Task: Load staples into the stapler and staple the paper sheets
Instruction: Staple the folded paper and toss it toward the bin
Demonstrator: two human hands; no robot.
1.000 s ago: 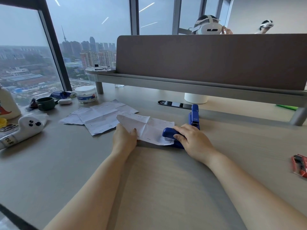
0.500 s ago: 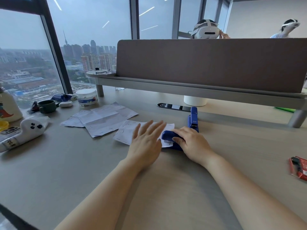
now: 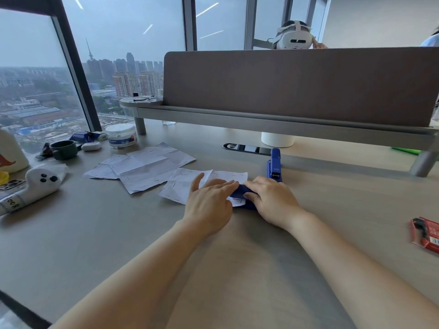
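Note:
A blue stapler (image 3: 240, 193) lies on the desk with the corner of a creased white paper sheet (image 3: 185, 186) in its jaw. My right hand (image 3: 270, 200) covers and grips its rear half. My left hand (image 3: 209, 205) rests flat on the sheet, its fingertips touching the stapler's top. A second blue stapler (image 3: 275, 165) lies just behind, untouched. More stapled paper sheets (image 3: 145, 166) lie spread to the left.
A red staple box (image 3: 427, 233) sits at the right edge. On the left are a white seal toy (image 3: 35, 184), a dark cup (image 3: 63, 150), a white earbud case (image 3: 91, 146) and a round tub (image 3: 121, 136). A grey divider (image 3: 297, 86) closes off the back.
My left hand has moved right from the sheet's left edge, across the paper, until its fingers reach the stapler's top. My right hand has stayed on the stapler.

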